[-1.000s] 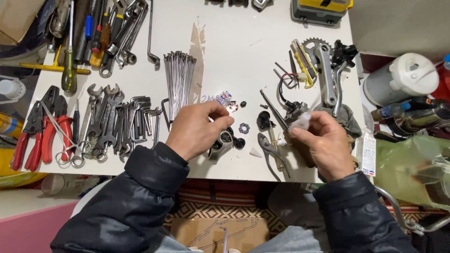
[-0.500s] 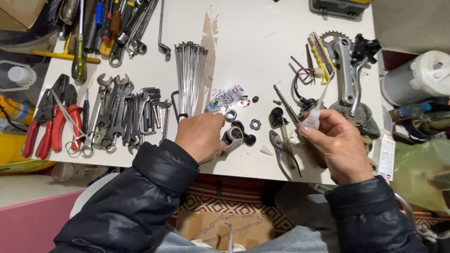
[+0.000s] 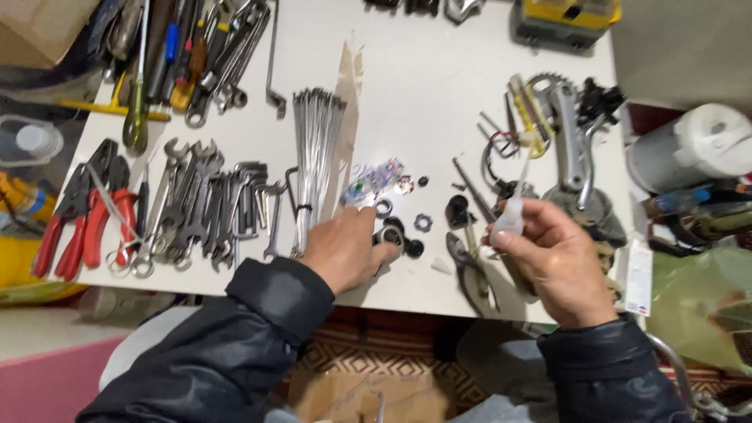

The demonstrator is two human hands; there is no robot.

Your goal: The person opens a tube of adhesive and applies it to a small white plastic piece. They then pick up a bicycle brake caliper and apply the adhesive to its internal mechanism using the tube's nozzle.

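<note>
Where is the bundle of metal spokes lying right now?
The bundle of metal spokes lies mid-table, between the row of spanners and the left hand.

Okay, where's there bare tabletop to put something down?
Bare white table lies between the spoke bundle and the crank arm. Crowded: wrenches on the left, small nuts and rings by the left hand, pliers by the right hand.

The left hand (image 3: 345,249) has been slid leftward off the small metal cylinder (image 3: 389,235), which is now touched only at the fingertips and is largely uncovered. The right hand (image 3: 558,265) has been raised slightly, with the small white piece (image 3: 510,220) pinched higher and more upright.
</note>
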